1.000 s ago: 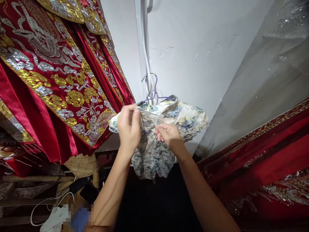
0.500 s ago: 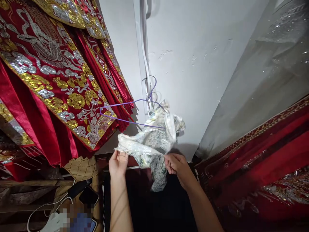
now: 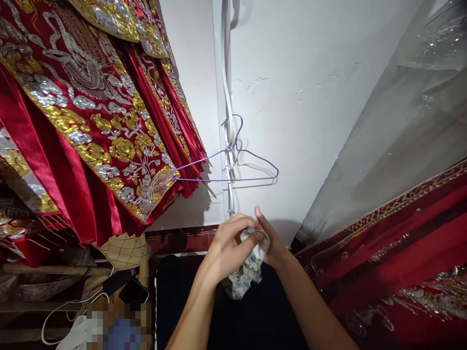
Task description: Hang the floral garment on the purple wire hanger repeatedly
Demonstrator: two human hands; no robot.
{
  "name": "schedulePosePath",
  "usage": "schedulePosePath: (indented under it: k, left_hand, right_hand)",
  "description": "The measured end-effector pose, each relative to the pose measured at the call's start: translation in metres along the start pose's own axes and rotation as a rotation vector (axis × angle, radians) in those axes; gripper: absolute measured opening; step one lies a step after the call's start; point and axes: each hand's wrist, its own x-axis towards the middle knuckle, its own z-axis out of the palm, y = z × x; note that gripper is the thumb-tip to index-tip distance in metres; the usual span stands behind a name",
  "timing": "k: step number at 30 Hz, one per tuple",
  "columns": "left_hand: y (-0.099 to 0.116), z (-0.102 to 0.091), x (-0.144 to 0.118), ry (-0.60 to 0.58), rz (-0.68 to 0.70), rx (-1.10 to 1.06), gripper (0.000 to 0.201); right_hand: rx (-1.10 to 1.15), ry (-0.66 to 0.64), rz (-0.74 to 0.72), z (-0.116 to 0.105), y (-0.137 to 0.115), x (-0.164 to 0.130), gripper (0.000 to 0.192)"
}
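A bunched white garment (image 3: 251, 257) with a grey-green pattern hangs down low between my hands, in front of dark cloth. My left hand (image 3: 233, 243) is curled over its top, the thumb pressed against the fabric. Close against the far right side of the bundle is my right hand (image 3: 273, 243); its thumb points up, off the cloth, and its fingers are hidden behind the bundle and my left hand. Just above both hands a bare purple wire hanger (image 3: 219, 180) hangs by its hook from a white strap (image 3: 225, 92) along the wall.
Red costumes (image 3: 120, 121) with gold and silver embroidery hang on the left. More red, beaded fabric (image 3: 401, 248) under grey translucent plastic (image 3: 394, 116) is on the right. At lower left, a phone (image 3: 134, 294) and a white cable (image 3: 45, 323) lie near a woven tan piece (image 3: 126, 253).
The garment has come off the hanger and is gathered into a bundle. My left hand has moved right, from the stretched edge to over the bundle. The view has shifted slightly.
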Motion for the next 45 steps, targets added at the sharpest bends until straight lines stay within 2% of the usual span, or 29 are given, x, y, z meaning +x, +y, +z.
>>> schedulePosePath:
  k: [3, 5, 7, 9, 11, 12, 14, 16, 17, 18, 22, 24, 27, 31, 33, 36, 38, 41, 43, 45]
  left_hand:
    - [-0.002, -0.016, 0.014, 0.081, 0.102, 0.202, 0.016]
    - [-0.012, -0.029, 0.018, 0.115, 0.093, 0.162, 0.02]
    - [-0.025, -0.04, 0.016, 0.071, 0.013, 0.077, 0.033]
    - [-0.039, -0.05, 0.007, -0.091, -0.07, 0.045, 0.043]
    - [-0.052, -0.061, -0.005, -0.333, -0.147, 0.105, 0.048]
    - [-0.057, -0.067, -0.011, -0.427, -0.179, 0.164, 0.048]
    - [-0.065, -0.082, -0.022, -0.5, -0.232, 0.324, 0.044]
    - [-0.068, -0.096, -0.03, -0.482, -0.272, 0.471, 0.038]
    - [-0.067, -0.103, -0.032, -0.467, -0.289, 0.527, 0.037]
    - [-0.065, -0.109, -0.034, -0.462, -0.31, 0.574, 0.037]
    - [-0.052, -0.129, -0.032, -0.418, -0.403, 0.761, 0.04]
    - [-0.045, -0.137, -0.028, -0.376, -0.433, 0.845, 0.04]
    - [-0.037, -0.147, -0.017, -0.285, -0.403, 0.914, 0.037]
    - [-0.021, -0.156, 0.003, -0.11, -0.256, 0.993, 0.034]
    - [-0.011, -0.156, 0.015, -0.009, -0.138, 1.01, 0.028]
    - [-0.001, -0.153, 0.035, 0.122, 0.023, 1.022, 0.025]
    - [-0.003, -0.151, 0.046, 0.185, 0.057, 1.028, 0.027]
    - [-0.018, -0.15, 0.057, 0.174, -0.046, 1.022, 0.031]
    - [-0.03, -0.153, 0.059, 0.08, -0.147, 0.993, 0.033]
    - [-0.037, -0.156, 0.058, 0.018, -0.193, 0.965, 0.032]
  right_hand:
    - [0.108, -0.131, 0.134, 0.01, -0.016, 0.004, 0.076]
    - [0.076, -0.209, 0.162, 0.012, -0.024, 0.005, 0.068]
    - [-0.049, -0.276, 0.155, 0.009, -0.033, 0.005, 0.052]
    - [-0.258, -0.312, 0.109, 0.001, -0.045, 0.004, 0.044]
    - [-0.496, -0.306, 0.012, -0.01, -0.062, 0.006, 0.03]
    - [-0.604, -0.256, -0.069, -0.015, -0.07, 0.009, 0.021]
    - [-0.737, -0.038, -0.284, -0.024, -0.083, 0.02, 0.014]
    - [-0.748, 0.233, -0.485, -0.032, -0.089, 0.036, 0.02]
    - [-0.73, 0.314, -0.529, -0.034, -0.088, 0.045, 0.024]
    - [-0.714, 0.338, -0.521, -0.037, -0.085, 0.055, 0.028]
    - [-0.733, 0.242, -0.332, -0.048, -0.064, 0.084, 0.032]
    - [-0.754, 0.282, -0.341, -0.058, -0.056, 0.088, 0.03]
    - [-0.81, 0.419, -0.379, -0.076, -0.057, 0.078, 0.024]
    - [-0.948, 0.601, -0.398, -0.091, -0.072, 0.049, 0.025]
    - [-0.989, 0.661, -0.387, -0.091, -0.079, 0.037, 0.028]
    - [-0.976, 0.684, -0.37, -0.083, -0.082, 0.024, 0.027]
    - [-0.967, 0.658, -0.395, -0.076, -0.08, 0.017, 0.025]
    - [-0.979, 0.614, -0.466, -0.069, -0.076, 0.007, 0.023]
    - [-0.992, 0.601, -0.481, -0.068, -0.075, 0.002, 0.022]
    - [-1.003, 0.588, -0.469, -0.069, -0.075, 0.0, 0.022]
